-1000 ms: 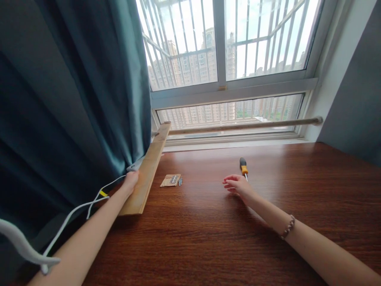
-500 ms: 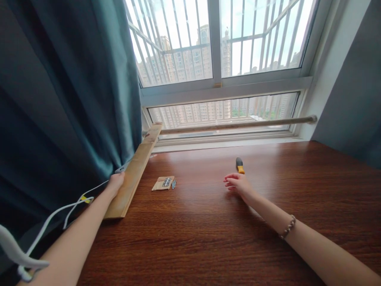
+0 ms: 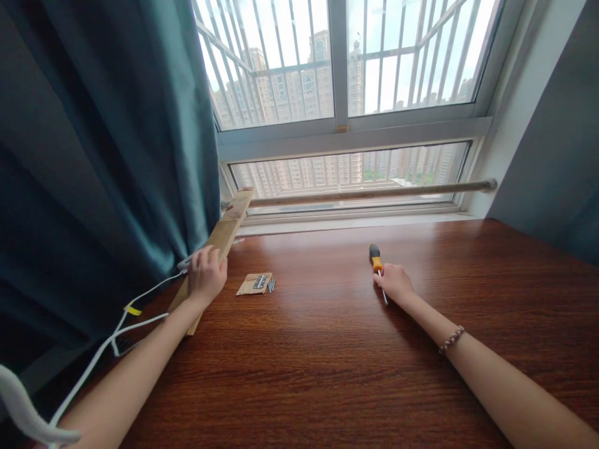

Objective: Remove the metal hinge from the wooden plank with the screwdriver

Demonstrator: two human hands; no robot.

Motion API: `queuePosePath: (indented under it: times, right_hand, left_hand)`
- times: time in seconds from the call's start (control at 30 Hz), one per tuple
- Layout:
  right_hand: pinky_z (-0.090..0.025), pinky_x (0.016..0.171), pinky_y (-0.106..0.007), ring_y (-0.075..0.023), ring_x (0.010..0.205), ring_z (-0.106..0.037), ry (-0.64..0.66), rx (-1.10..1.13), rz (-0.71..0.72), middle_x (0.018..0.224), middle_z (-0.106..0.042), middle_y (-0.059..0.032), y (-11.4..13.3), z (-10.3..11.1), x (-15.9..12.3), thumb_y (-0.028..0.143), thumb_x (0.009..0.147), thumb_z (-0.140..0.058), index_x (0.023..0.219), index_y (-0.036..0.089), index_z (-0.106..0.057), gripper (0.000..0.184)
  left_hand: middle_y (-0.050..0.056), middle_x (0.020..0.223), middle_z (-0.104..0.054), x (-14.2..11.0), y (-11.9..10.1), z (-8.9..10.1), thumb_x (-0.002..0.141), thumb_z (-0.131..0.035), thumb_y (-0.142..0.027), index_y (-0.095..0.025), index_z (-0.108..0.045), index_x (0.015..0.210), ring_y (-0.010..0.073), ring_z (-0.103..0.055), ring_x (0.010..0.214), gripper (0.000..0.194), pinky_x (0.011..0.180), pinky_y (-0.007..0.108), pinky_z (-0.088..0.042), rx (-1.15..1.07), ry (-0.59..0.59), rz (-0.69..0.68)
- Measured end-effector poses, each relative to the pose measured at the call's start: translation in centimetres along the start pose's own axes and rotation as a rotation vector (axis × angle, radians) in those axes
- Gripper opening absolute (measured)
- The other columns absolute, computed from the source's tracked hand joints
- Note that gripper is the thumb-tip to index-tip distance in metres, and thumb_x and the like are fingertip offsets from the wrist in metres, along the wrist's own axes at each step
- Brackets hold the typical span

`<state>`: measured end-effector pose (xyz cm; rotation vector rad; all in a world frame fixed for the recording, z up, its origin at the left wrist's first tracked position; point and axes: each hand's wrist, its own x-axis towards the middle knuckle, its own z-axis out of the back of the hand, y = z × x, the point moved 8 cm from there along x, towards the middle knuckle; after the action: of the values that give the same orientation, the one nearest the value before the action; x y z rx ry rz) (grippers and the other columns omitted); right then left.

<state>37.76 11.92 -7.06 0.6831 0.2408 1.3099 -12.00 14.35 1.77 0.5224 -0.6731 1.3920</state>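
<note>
My left hand (image 3: 206, 274) lies over a long wooden board (image 3: 225, 231), its fingers curled across the far edge. The board slants along the left side of the brown table, its far end by the window. My right hand (image 3: 395, 284) has its fingers closed at a screwdriver (image 3: 377, 262), where the metal shaft meets the yellow and black handle. The screwdriver lies on the table, tip toward me. Between my hands are a piece of cardboard (image 3: 247, 285) with a dark metal piece (image 3: 261, 282) on it and several screws (image 3: 271, 285) beside it.
A blue curtain (image 3: 140, 156) hangs on the left, beyond the board. White cables (image 3: 110, 340) run past my left forearm. A rail (image 3: 365, 196) crosses the barred window behind the brown table (image 3: 299, 374). The wall (image 3: 552, 149) rises at the right.
My left hand has shifted from the board's left edge onto its top. My right hand has moved right and closed on the screwdriver, whose shaft now shows.
</note>
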Motion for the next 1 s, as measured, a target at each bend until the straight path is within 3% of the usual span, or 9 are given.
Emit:
queuePosePath:
  times: [0.17,0.27,0.4,0.5,0.6,0.67,0.8,0.93,1.0]
  right_hand:
    - [-0.037,0.058,-0.026,-0.0183,0.064,-0.059,0.078,0.148,0.059,0.055,-0.06,-0.0045,2.1,0.0,-0.3,0.021,0.067,-0.057,0.047,0.019,-0.053,0.02]
    - [-0.03,0.045,-0.023,-0.0105,0.044,-0.046,0.327,0.391,0.067,0.047,-0.052,0.0011,5.3,-1.2,-2.5,0.029,0.069,-0.056,0.053,0.018,-0.056,0.019]
    - [-0.011,0.038,-0.02,-0.0038,0.036,-0.026,0.946,0.894,-0.047,0.039,-0.038,0.007,10.2,-3.8,-8.6,0.027,0.06,-0.065,0.053,0.016,-0.053,0.017]
    - [-0.005,0.038,-0.019,-0.0013,0.037,-0.021,1.16,1.022,-0.094,0.041,-0.038,0.0075,11.8,-4.1,-11.3,0.027,0.058,-0.07,0.054,0.014,-0.055,0.02]
    - [-0.005,0.038,-0.018,-0.0001,0.038,-0.015,1.173,1.166,-0.112,0.043,-0.036,0.0088,12.0,-4.1,-11.1,0.04,0.065,-0.071,0.062,0.011,-0.06,0.031]
    - [-0.005,0.038,-0.018,-0.0002,0.038,-0.013,1.095,1.243,-0.112,0.043,-0.033,0.0104,11.5,-4.0,-10.1,0.048,0.069,-0.069,0.069,0.011,-0.062,0.038]
    - [-0.006,0.038,-0.017,0.0,0.038,-0.015,0.96,1.226,-0.154,0.044,-0.036,0.0103,10.0,-4.9,-8.5,0.053,0.067,-0.071,0.072,0.011,-0.06,0.044]
    - [-0.009,0.038,-0.016,0.0005,0.038,-0.02,0.89,1.175,-0.226,0.046,-0.038,0.0094,8.6,-6.4,-8.0,0.052,0.062,-0.075,0.072,0.011,-0.059,0.046]
    - [-0.011,0.038,-0.015,0.0007,0.039,-0.023,0.885,1.17,-0.254,0.049,-0.04,0.0086,8.0,-7.0,-7.9,0.05,0.061,-0.076,0.073,0.01,-0.06,0.045]
  left_hand:
    - [0.011,0.135,-0.048,-3.1,-13.2,0.6,0.086,-0.043,-0.024,-0.022,-0.058,0.114,0.0295,-0.033,0.133,0.031,0.11,0.051,-0.019,-0.135,0.138,-0.449]
    - [0.009,0.133,-0.052,-5.2,-19.5,2.0,0.088,-0.042,-0.024,-0.024,-0.056,0.119,0.0271,-0.036,0.132,0.035,0.111,0.05,-0.018,-0.249,0.223,-0.58]
    - [0.012,0.127,-0.056,-7.1,-24.4,3.2,0.085,-0.051,-0.04,-0.022,-0.055,0.12,0.0294,-0.046,0.122,0.04,0.106,0.048,-0.029,-0.325,0.396,-0.635]
    - [0.011,0.094,-0.066,-8.5,-25.7,3.4,0.089,-0.042,-0.044,-0.022,-0.064,0.099,0.0244,-0.061,0.092,0.032,0.086,0.038,-0.044,-0.313,0.552,-0.684]
    - [0.01,0.08,-0.065,-8.8,-24.8,3.9,0.091,-0.036,-0.044,-0.02,-0.063,0.087,0.0213,-0.062,0.076,0.036,0.072,0.032,-0.045,-0.264,0.543,-0.644]
    - [0.009,0.078,-0.065,-8.2,-22.6,4.0,0.091,-0.034,-0.044,-0.019,-0.062,0.085,0.0206,-0.062,0.073,0.038,0.067,0.03,-0.044,-0.195,0.501,-0.511]
    - [0.012,0.084,-0.068,-6.0,-15.0,3.3,0.091,-0.028,-0.046,-0.016,-0.062,0.09,0.0246,-0.064,0.075,0.045,0.063,0.032,-0.043,0.102,0.447,-0.173]
    - [0.018,0.086,-0.069,-4.6,-6.8,1.1,0.089,-0.028,-0.046,-0.01,-0.066,0.091,0.032,-0.065,0.081,0.052,0.064,0.036,-0.043,0.394,0.582,0.027]
    - [0.02,0.089,-0.069,-4.3,-4.1,0.0,0.089,-0.029,-0.042,-0.008,-0.068,0.09,0.0326,-0.065,0.086,0.051,0.068,0.036,-0.044,0.453,0.634,0.081]
